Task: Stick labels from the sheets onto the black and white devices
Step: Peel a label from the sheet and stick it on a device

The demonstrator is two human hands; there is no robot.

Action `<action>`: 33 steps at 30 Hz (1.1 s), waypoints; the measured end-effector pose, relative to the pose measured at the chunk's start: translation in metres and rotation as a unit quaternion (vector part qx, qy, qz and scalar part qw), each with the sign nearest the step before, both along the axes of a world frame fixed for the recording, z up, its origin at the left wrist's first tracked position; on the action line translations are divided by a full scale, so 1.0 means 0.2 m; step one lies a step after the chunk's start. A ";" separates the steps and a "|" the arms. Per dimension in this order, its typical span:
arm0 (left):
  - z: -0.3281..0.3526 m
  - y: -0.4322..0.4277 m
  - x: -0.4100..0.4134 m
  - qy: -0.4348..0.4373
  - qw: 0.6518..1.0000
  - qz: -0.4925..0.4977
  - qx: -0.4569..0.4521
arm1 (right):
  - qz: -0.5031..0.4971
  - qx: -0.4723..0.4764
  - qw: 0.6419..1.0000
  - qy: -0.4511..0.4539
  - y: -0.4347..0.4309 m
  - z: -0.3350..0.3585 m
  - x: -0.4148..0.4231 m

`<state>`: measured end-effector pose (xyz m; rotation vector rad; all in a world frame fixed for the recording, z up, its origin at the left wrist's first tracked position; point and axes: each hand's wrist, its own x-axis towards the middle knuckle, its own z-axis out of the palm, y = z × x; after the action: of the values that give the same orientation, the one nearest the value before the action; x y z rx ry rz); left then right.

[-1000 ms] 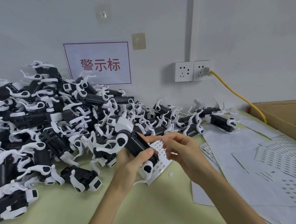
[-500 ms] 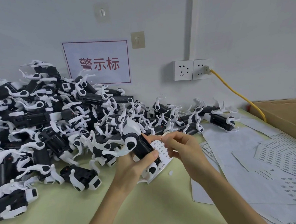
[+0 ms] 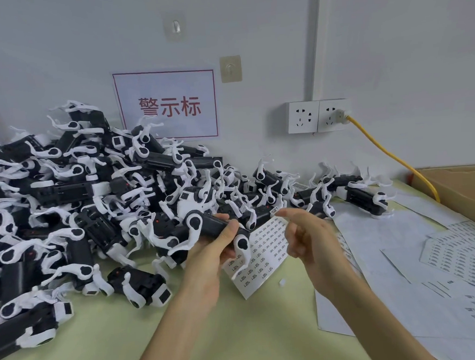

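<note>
My left hand (image 3: 208, 255) grips one black and white device (image 3: 215, 227) by its black body, held roughly level above the table. Under it lies a small label sheet (image 3: 263, 251) printed with rows of tiny labels. My right hand (image 3: 307, 236) hovers just right of the device, over the sheet. It carries one small label (image 3: 274, 211) at the tip of its forefinger, and its other fingers are curled. A big pile of the same devices (image 3: 78, 205) fills the left and back of the table.
More label sheets and backing papers (image 3: 390, 253) cover the right side of the green table (image 3: 129, 342). An open cardboard box (image 3: 461, 186) stands at the far right. A yellow cable (image 3: 392, 155) runs from the wall sockets (image 3: 319, 116) towards the box.
My right hand has drawn back from the device to the right, with a small label at its fingertip. My left hand has turned the device flatter.
</note>
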<state>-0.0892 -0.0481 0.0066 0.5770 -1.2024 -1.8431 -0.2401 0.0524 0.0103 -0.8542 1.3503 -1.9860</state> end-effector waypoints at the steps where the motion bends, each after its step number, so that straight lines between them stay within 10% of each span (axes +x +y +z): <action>1: 0.00 0.01 0.00 0.013 1.000 -0.009 0.002 | 0.023 -0.003 1.000 -0.013 0.00 0.00 0.02; 12: 0.03 0.02 0.04 0.156 0.973 -0.165 0.040 | 0.431 -0.026 0.877 -0.209 0.05 -0.02 0.28; 33: 0.02 0.02 0.04 0.123 0.982 -0.136 0.054 | 0.394 -0.041 0.886 -0.239 0.05 -0.03 0.33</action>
<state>-0.0808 -0.0448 0.0100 0.2387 -1.0600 -2.1479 -0.1749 0.0620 0.0040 -0.7188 0.5026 -1.4547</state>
